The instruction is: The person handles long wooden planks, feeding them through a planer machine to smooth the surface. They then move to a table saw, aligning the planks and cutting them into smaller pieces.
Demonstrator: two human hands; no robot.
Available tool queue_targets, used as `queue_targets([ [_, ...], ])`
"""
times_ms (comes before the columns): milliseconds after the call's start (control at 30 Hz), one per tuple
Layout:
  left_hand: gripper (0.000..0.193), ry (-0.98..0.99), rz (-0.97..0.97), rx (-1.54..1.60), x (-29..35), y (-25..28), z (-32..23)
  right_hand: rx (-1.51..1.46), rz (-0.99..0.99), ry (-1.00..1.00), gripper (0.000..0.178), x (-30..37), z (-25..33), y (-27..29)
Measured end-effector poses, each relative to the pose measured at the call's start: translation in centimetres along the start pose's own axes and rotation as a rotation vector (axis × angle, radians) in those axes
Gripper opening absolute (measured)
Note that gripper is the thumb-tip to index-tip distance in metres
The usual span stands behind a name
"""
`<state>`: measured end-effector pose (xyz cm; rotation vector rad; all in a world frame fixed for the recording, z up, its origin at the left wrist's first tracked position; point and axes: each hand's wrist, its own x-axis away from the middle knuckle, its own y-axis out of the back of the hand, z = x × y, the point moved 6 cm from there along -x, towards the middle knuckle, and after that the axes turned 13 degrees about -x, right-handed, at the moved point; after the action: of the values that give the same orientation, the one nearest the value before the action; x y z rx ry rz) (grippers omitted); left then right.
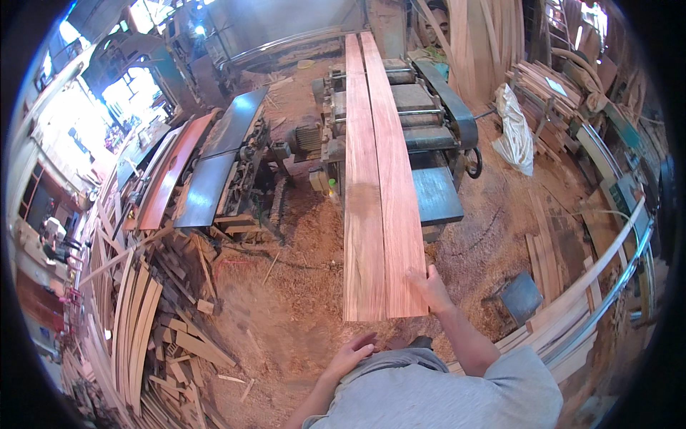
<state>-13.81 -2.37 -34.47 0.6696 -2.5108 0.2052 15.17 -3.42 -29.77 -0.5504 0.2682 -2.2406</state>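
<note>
Two long reddish wooden boards lie side by side, stretching away from me over a planer-like machine [421, 118]. The left board [363, 250] and the right board [401, 243] have a thin dark gap between them, and their near ends reach out past the machine toward my waist. At the near right edge of the right board, my right hand [429, 287] grips it; the fingertips lie on the top face and the rest of the grip is partly hidden. My left hand [351, 354] is held low before my body, fingers stretched, holding nothing, just short of the left board's end.
To the left stands another machine with a long dark metal bed [218, 161]. Offcuts [179, 336] pile up at the lower left. A small metal-topped block [521, 299] sits on the sawdust-covered floor at right, near stacked strips [564, 314]. A whitish sack [513, 132] stands beyond.
</note>
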Motion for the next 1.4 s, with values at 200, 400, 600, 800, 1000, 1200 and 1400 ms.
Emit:
queue_targets([
  [200, 0.06, -0.128, 0.031, -0.112, 0.2, 0.4, -2.9, -0.001, -0.051, 0.046, 0.06, 0.4, -0.1, 0.1],
  [400, 0.061, -0.459, -0.042, -0.379, 3.0, -0.8, -9.8, 0.038, -0.063, 0.023, 0.054, 0.3, -0.7, 0.6],
  [600, 0.05, -0.571, -0.122, -0.513, 4.0, -2.5, -12.7, 0.271, -0.106, 0.058, 0.065, 1.1, 0.5, 0.5],
  [800, 0.047, -0.494, -0.061, -0.371, 2.8, -3.8, -11.8, 0.318, -0.096, 0.143, 0.062, 0.5, 1.8, 0.9],
  [1000, 0.048, -0.357, 0.068, -0.228, 2.6, -4.1, -10.2, 0.429, -0.069, 0.109, 0.055, 2.1, 8.5, -0.4],
  [1200, 0.068, -0.363, 0.049, -0.001, 1.7, -4.0, -11.0, 0.457, -0.033, 0.146, 0.059, 2.0, 8.5, 1.4],
  [1400, 0.075, -0.451, 0.084, -0.105, 2.9, -5.5, -12.2, 0.327, -0.042, 0.099, 0.052, 2.5, 10.5, 1.5],
])
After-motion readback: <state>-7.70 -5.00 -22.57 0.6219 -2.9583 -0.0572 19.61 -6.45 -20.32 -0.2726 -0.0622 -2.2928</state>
